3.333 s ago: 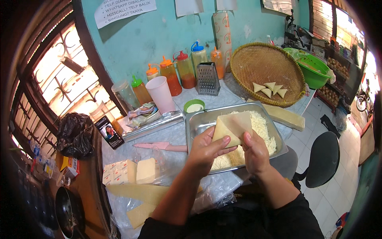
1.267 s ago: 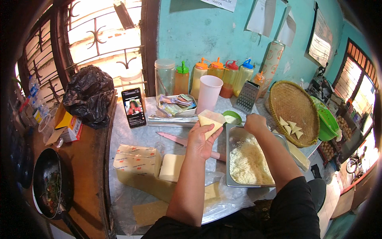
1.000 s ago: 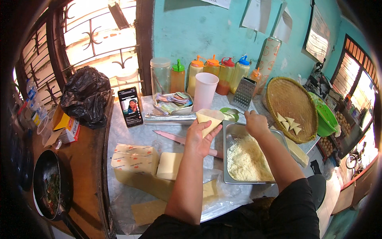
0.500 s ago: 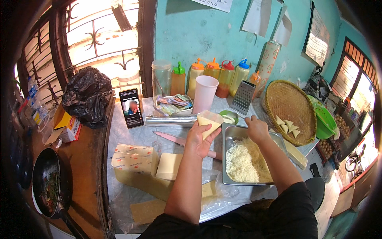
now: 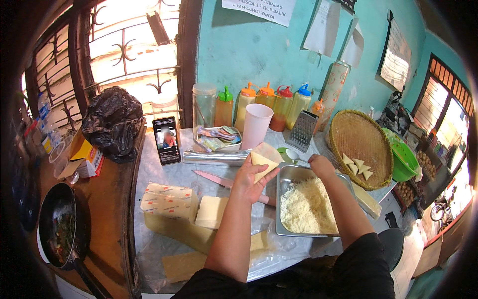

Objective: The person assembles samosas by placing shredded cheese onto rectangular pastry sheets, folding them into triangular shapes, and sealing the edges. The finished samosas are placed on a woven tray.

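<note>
Between the fingers of my left hand (image 5: 249, 179) is a pastry wrapper (image 5: 264, 163), folded into a triangular pocket with a loose flap at its top. My right hand (image 5: 322, 165) is closed round the handle of a spoon (image 5: 294, 155), whose bowl end lies over a small green bowl (image 5: 284, 150). Below my right wrist stands a steel tray (image 5: 280, 199) heaped with grated cheese (image 5: 306, 207). A pink knife (image 5: 214, 178) rests on the table, partly behind my left hand. Stacked wrapper sheets (image 5: 211, 212) lie left of my left forearm.
Several folded triangles sit on a round woven tray (image 5: 358, 134) at the right. A grater (image 5: 301, 130), a pink cup (image 5: 257, 127) and sauce bottles (image 5: 246, 107) line the back. A phone (image 5: 167, 141) stands at the left, with a pan (image 5: 62, 224) beyond the table's edge.
My right hand has drawn slightly down, and more of the spoon shows at the green bowl. My left hand still holds the wrapper, a little lower. The view has tilted slightly.
</note>
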{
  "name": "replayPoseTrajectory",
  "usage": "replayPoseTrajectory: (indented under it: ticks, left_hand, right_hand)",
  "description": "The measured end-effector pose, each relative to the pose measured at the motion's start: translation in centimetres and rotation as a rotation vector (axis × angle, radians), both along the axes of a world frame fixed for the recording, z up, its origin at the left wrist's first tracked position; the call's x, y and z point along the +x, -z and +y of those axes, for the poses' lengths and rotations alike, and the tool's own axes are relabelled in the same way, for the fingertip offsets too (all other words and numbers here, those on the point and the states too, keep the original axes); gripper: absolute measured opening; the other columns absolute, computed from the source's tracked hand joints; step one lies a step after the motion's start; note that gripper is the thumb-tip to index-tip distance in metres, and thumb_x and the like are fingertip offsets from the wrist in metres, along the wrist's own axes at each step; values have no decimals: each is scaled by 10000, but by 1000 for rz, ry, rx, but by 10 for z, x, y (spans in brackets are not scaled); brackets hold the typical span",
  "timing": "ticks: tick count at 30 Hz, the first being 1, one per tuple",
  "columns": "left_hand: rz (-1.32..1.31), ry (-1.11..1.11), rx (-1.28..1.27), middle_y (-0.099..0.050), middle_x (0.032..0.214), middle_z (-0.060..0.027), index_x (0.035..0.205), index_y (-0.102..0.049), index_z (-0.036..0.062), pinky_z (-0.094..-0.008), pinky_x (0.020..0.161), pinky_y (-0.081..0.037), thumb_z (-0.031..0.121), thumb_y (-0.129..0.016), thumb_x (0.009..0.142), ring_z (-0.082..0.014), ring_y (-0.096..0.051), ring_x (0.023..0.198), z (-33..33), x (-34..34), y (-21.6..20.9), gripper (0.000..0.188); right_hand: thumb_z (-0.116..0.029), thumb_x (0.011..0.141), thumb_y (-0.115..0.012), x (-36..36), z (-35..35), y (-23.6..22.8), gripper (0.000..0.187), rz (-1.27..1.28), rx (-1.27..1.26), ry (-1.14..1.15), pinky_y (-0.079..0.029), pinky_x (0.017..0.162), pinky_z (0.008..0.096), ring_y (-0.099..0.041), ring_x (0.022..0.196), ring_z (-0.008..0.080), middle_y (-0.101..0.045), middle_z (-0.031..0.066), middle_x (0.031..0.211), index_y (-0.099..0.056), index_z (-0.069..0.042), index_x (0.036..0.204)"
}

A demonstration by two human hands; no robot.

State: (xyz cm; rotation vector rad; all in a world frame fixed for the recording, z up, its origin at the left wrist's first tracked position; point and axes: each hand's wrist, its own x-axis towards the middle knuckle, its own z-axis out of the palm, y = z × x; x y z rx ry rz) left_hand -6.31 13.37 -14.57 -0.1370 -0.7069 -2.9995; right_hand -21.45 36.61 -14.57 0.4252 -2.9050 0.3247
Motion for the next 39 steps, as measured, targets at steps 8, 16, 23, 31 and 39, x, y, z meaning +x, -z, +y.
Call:
replayPoseTrajectory:
  ticks: [8, 16, 23, 31, 39]
  left_hand:
    - [5, 118, -119, -449, 1310, -151, 1360, -361, 91, -519, 1002, -428, -130, -480, 767, -345, -471, 1203, 3, 1, 1, 644]
    - [127, 285, -195, -458, 1317, -167, 1367, -355, 53, -533, 1020, -404, -142, -503, 725, -365, -463, 1220, 11, 14, -10, 688]
    - [168, 437, -272, -440, 1337, -179, 1379, -325, 26, -547, 1035, -374, -116, -521, 722, -373, -436, 1245, 32, 18, -17, 700]
    - [137, 390, -355, -403, 1365, -195, 1391, -283, 21, -549, 1050, -349, -104, -495, 738, -383, -415, 1258, 59, 21, -25, 698]
    - [53, 396, -465, -368, 1390, -193, 1404, -250, 30, -529, 1046, -364, -111, -427, 758, -383, -413, 1258, 86, 27, -29, 685]
  right_hand:
    - [-7, 732, -557, 45, 1, -56, 190, -485, -813, -38, -258, 429, 239, -360, 465, 74, -470, -8, 607, -636, -37, 901]
    - [-88, 757, -594, 140, 20, -69, 255, -66, -520, -122, -454, 669, 311, -600, 733, 182, -646, 105, 823, -659, -94, 1004]
    - [-147, 773, -582, 166, 48, -56, 249, 55, -640, -77, -482, 741, 351, -630, 840, 268, -657, 114, 907, -666, -106, 1004]
    - [-124, 780, -554, 192, 78, -45, 229, 396, -578, -12, -480, 689, 394, -607, 765, 305, -606, 95, 825, -673, -136, 975]
    - [-110, 753, -558, 192, 99, -30, 224, 377, -497, -3, -481, 611, 397, -609, 698, 298, -594, 76, 781, -675, -159, 938]
